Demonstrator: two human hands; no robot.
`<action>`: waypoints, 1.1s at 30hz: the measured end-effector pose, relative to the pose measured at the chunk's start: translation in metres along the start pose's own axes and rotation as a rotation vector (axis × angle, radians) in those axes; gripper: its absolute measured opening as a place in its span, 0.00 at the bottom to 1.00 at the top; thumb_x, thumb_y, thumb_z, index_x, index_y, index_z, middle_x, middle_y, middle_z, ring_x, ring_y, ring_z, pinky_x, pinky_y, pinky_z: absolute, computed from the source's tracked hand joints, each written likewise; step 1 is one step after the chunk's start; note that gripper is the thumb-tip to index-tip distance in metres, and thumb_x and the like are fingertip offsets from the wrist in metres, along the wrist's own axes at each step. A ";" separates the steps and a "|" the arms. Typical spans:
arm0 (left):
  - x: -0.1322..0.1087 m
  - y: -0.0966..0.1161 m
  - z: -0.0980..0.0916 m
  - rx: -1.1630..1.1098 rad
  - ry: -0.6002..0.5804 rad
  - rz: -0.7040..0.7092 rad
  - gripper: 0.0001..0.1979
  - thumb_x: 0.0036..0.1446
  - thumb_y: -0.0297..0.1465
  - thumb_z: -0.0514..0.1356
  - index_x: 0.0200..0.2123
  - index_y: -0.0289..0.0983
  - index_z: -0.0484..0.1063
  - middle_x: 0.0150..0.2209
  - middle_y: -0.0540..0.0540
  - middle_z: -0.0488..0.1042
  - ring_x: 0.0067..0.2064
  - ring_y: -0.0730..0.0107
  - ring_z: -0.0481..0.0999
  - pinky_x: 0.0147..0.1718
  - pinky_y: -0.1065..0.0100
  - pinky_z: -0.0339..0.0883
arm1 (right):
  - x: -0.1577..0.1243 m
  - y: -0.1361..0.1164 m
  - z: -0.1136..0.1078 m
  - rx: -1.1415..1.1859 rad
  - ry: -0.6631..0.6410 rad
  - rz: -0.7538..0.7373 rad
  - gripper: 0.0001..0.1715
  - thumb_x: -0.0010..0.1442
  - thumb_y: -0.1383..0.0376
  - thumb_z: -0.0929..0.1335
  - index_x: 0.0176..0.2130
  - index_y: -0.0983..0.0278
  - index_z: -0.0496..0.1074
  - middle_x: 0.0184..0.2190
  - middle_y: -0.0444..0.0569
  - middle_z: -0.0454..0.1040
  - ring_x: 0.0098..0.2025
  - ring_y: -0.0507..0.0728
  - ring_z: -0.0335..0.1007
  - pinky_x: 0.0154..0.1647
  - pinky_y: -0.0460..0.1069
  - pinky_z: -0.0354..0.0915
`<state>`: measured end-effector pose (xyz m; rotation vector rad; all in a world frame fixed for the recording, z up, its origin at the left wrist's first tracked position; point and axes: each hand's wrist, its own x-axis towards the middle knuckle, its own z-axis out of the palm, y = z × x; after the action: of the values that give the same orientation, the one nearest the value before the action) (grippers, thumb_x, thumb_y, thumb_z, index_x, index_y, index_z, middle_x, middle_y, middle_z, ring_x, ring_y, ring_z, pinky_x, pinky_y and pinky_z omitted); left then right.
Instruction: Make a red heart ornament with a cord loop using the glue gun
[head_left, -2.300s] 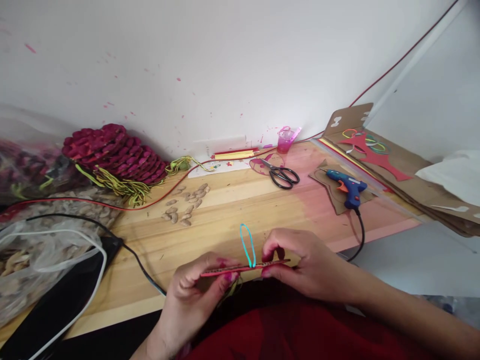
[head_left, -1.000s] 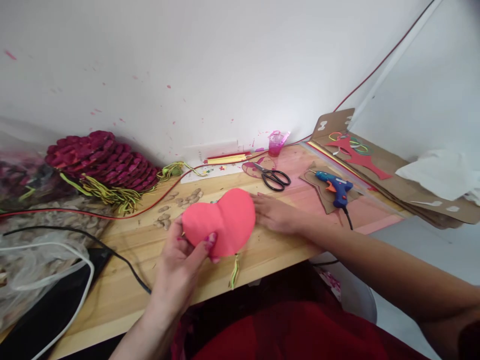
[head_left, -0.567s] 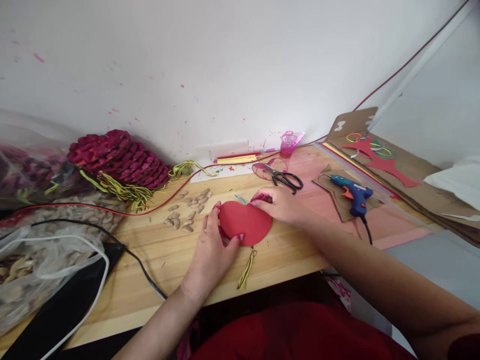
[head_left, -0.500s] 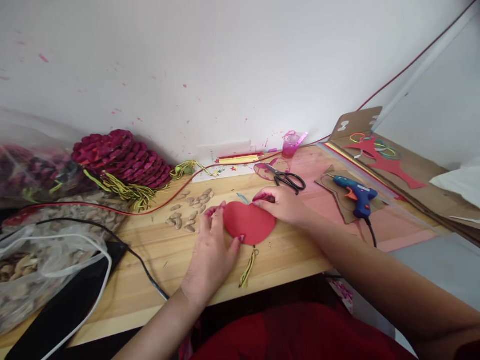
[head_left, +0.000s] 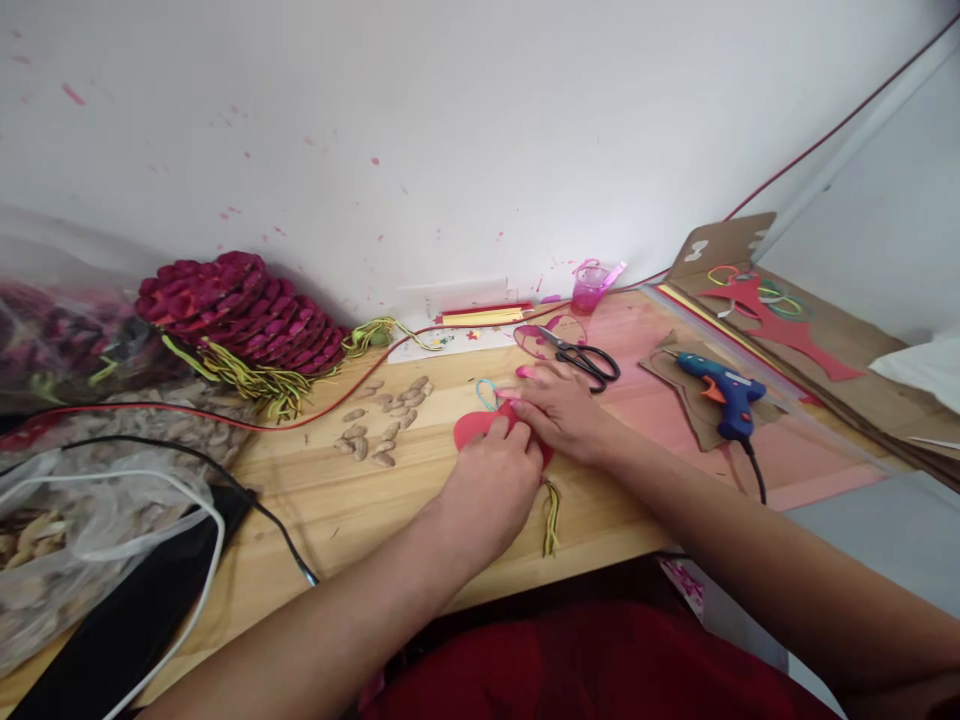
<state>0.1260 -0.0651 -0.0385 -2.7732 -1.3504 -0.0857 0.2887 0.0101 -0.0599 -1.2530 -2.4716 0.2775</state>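
A red paper cutout (head_left: 469, 430), rounded with a dip at its top like a heart, lies on the wooden table mostly under my hands. My left hand (head_left: 499, 485) is over its middle, fingers bent down onto it. At its upper right edge is my right hand (head_left: 562, 412), thumb and fingers against the paper; their exact grip is partly hidden. A thin blue string loop (head_left: 487, 394) sticks out at the top. From the lower edge hangs a yellow-green and dark yarn tassel (head_left: 552, 518). Loose peanuts in shells (head_left: 390, 403) lie to the left.
Black-handled scissors (head_left: 581, 358) lie beyond my right hand. A blue glue gun (head_left: 716, 388) rests on cardboard at right. A pink cup (head_left: 589, 288) stands by the wall. At left are a magenta peanut-shell bundle (head_left: 240, 315), plastic bags (head_left: 120, 510) and cables (head_left: 274, 515).
My left hand has moved right from the cutout's left edge onto its middle, covering much of it. The right fingers have spread further over the top, and the tassel now appears further right.
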 end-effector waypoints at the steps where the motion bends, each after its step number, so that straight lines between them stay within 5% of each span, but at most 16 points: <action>1: 0.001 -0.002 0.000 -0.018 0.003 0.020 0.16 0.62 0.30 0.59 0.50 0.29 0.74 0.44 0.36 0.75 0.49 0.51 0.72 0.46 0.55 0.71 | 0.001 -0.001 -0.001 -0.028 -0.001 0.054 0.27 0.71 0.54 0.56 0.54 0.57 0.77 0.58 0.58 0.71 0.63 0.66 0.60 0.61 0.65 0.53; 4: 0.001 -0.009 0.002 -0.082 0.048 0.077 0.13 0.62 0.35 0.59 0.43 0.31 0.76 0.41 0.38 0.75 0.48 0.51 0.71 0.46 0.55 0.71 | 0.011 -0.009 -0.009 -0.079 -0.023 0.100 0.30 0.72 0.53 0.54 0.58 0.58 0.74 0.62 0.58 0.68 0.66 0.66 0.54 0.64 0.66 0.49; 11: -0.005 -0.018 0.007 -0.145 0.122 0.155 0.15 0.65 0.35 0.55 0.47 0.32 0.75 0.43 0.39 0.76 0.49 0.53 0.71 0.47 0.55 0.71 | 0.051 -0.019 -0.011 -0.079 -0.260 0.013 0.35 0.69 0.43 0.52 0.59 0.50 0.73 0.69 0.50 0.59 0.72 0.72 0.40 0.68 0.69 0.36; 20: -0.004 -0.021 0.012 -0.101 0.133 0.217 0.17 0.66 0.30 0.53 0.56 0.32 0.71 0.46 0.40 0.76 0.47 0.55 0.70 0.43 0.56 0.70 | 0.055 -0.003 -0.010 -0.127 -0.012 0.072 0.27 0.70 0.53 0.59 0.57 0.62 0.75 0.61 0.57 0.70 0.67 0.70 0.54 0.65 0.66 0.50; 24: -0.007 -0.021 0.009 -0.129 0.111 0.251 0.15 0.65 0.27 0.54 0.52 0.35 0.73 0.44 0.41 0.76 0.45 0.56 0.71 0.41 0.58 0.71 | 0.040 -0.003 -0.023 -0.072 -0.077 -0.022 0.19 0.67 0.59 0.64 0.44 0.66 0.81 0.46 0.56 0.80 0.55 0.65 0.69 0.58 0.57 0.59; 30: -0.005 -0.030 0.009 -0.183 0.142 -0.001 0.14 0.64 0.30 0.57 0.50 0.32 0.74 0.52 0.37 0.75 0.53 0.51 0.71 0.52 0.52 0.69 | 0.023 0.002 -0.023 -0.102 -0.019 0.066 0.16 0.64 0.65 0.64 0.35 0.65 0.81 0.36 0.54 0.81 0.36 0.58 0.72 0.38 0.51 0.61; 33: -0.004 -0.037 0.012 -0.238 0.110 -0.001 0.14 0.64 0.29 0.57 0.51 0.33 0.75 0.53 0.38 0.76 0.54 0.53 0.71 0.53 0.53 0.69 | 0.020 0.007 -0.020 -0.061 0.043 0.105 0.14 0.63 0.65 0.66 0.36 0.66 0.81 0.36 0.53 0.81 0.34 0.56 0.72 0.36 0.50 0.59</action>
<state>0.0950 -0.0447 -0.0495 -2.9055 -1.3987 -0.4197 0.2915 0.0308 -0.0393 -1.4013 -2.3989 0.2015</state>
